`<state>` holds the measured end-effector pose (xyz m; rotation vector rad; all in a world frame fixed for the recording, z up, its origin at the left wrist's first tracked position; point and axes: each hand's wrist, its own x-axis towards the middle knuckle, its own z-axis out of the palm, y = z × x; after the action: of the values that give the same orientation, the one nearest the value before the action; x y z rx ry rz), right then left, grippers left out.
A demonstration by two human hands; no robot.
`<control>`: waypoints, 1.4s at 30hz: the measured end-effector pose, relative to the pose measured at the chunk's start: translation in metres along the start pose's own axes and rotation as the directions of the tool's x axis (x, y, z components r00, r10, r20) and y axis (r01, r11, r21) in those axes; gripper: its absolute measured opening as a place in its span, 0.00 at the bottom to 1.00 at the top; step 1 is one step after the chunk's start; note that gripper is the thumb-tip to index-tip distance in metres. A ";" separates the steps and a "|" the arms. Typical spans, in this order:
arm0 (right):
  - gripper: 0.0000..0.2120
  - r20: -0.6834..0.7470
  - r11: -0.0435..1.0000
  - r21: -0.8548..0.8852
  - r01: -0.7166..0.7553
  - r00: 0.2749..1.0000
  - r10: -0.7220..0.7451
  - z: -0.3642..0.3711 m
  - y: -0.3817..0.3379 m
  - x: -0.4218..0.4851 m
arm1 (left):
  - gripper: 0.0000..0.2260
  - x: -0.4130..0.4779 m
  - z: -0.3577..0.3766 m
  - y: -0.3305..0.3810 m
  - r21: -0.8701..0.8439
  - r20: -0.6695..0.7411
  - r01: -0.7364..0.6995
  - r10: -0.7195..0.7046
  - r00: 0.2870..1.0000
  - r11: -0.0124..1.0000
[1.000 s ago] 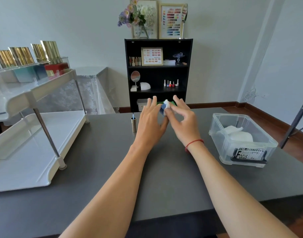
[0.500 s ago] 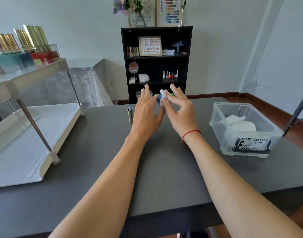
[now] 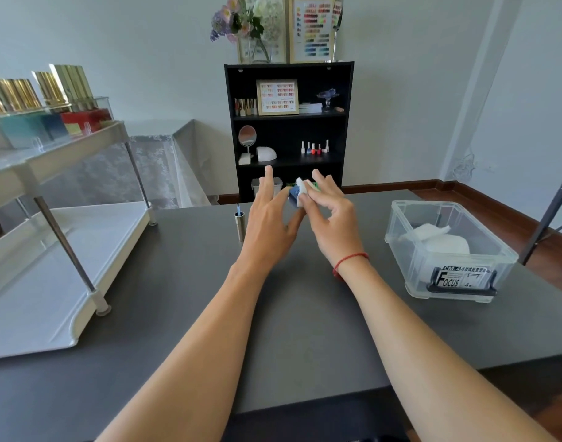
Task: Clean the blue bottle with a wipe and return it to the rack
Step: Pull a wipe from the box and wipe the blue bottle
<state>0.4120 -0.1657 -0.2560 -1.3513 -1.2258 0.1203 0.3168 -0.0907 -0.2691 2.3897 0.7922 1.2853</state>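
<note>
On the grey table (image 3: 305, 330) the white rack (image 3: 66, 282) is standing at the left; at the right the clear bin (image 3: 432, 204) is holding white cloths (image 3: 439, 240). You are stretching both arms to the far middle. Your left hand (image 3: 266, 228) is pinching the blue bottle (image 3: 293, 196), index finger raised; your right hand (image 3: 333, 218) is pressing the wipe (image 3: 301, 190) against it with pinched fingers.

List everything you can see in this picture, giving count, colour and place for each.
table: one, dark grey, foreground
blue bottle: one, blue, held above table
wipe: one, white, against the bottle
brush cap: one, silver, upright on table, left of bottle
bin: one, clear, table's right, white cloths inside
rack: one, white, two-tier, left
bookcase: one, black, back wall
left hand: one, holds bottle
right hand: one, pinches wipe
</note>
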 end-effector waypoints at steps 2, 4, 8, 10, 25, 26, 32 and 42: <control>0.16 -0.023 1.000 0.005 0.009 1.000 -0.009 -0.001 -0.001 -0.001 | 0.17 0.000 0.000 0.002 -0.022 0.006 0.029 -0.028 1.000 0.999; 0.15 -0.025 0.999 0.031 -0.006 1.000 0.007 -0.004 -0.002 -0.002 | 0.17 0.000 0.002 0.004 -0.047 0.014 0.029 -0.028 0.999 0.998; 0.16 0.008 0.996 0.060 -0.068 0.998 0.068 -0.005 -0.003 -0.001 | 0.17 -0.001 0.001 0.007 -0.071 0.008 0.005 -0.004 1.000 0.997; 0.17 0.031 0.995 0.060 -0.081 0.996 0.079 -0.004 -0.004 0.000 | 0.16 0.000 0.000 0.007 -0.072 0.006 -0.015 0.016 1.000 0.997; 0.15 -0.087 0.949 -0.256 0.183 0.974 -0.211 0.001 0.009 -0.001 | 0.17 -0.002 -0.001 0.009 -0.033 0.039 0.012 -0.011 0.999 0.999; 0.15 -0.080 0.937 -0.294 0.188 0.972 -0.220 0.001 0.009 -0.001 | 0.16 -0.003 -0.002 0.010 -0.024 0.035 0.000 0.001 0.999 1.000; 0.15 -0.057 0.936 -0.295 0.192 0.974 -0.218 0.001 0.009 0.000 | 0.15 -0.003 -0.004 0.010 0.023 0.030 -0.023 0.022 0.999 0.999; 0.16 -0.075 0.983 -0.159 0.089 0.992 -0.102 -0.003 0.004 -0.001 | 0.15 -0.003 -0.001 0.010 0.029 0.025 -0.020 0.020 0.999 0.999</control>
<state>0.4159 -0.1676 -0.2590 -1.4148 -1.2480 -0.1004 0.3175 -0.1005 -0.2651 2.4374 0.7869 1.2572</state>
